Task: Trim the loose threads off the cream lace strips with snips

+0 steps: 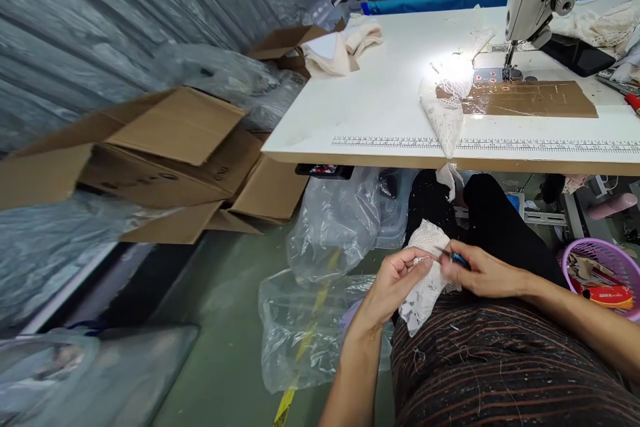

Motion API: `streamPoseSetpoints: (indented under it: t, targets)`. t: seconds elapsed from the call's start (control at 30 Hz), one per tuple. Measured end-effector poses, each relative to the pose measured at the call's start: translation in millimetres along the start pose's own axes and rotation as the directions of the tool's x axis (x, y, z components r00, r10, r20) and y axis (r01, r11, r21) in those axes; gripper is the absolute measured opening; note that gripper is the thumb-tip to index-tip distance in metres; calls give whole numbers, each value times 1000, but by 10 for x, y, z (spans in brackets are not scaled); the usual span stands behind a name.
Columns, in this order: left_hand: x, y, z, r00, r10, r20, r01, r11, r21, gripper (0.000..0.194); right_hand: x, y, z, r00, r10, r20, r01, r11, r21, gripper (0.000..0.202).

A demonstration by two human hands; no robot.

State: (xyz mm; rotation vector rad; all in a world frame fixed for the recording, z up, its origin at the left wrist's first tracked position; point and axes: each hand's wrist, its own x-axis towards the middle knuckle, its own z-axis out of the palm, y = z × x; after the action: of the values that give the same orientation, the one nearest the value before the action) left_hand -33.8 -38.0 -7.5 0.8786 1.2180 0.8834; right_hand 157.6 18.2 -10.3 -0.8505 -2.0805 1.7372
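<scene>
White lace fabric (423, 300) hangs over my lap, pinched in the fingers of my left hand (400, 280). My right hand (475, 270) is closed around a small tool with a blue handle (457, 258), its thin dark tip against the lace near my left fingertips. Another white lace piece (445, 117) lies on the sewing table (380, 107) and droops over its front edge above my knees. The sewing machine (530, 0) stands at the back right of the table, its needle area over a brown strip (540, 99).
Open cardboard boxes (175, 127) and clear plastic bags (335, 227) are at the left. Cream fabric (335, 50) lies on the table's left corner. A dark phone (577, 53) lies beside the machine. A purple basket (600, 250) stands at the lower right.
</scene>
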Motion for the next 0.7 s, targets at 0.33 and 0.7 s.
streamPoseSetpoints:
  t: [0.33,0.7]
  targets:
    - [358,-62,-74,935,247,-254,-130,906,403,29,52,134,8,982,158,-100,-153,986,64,23]
    - [555,-572,-130,795,593,-124,-249,506,826,53,136,304,-204,902,131,-410,-215,962,-166,23]
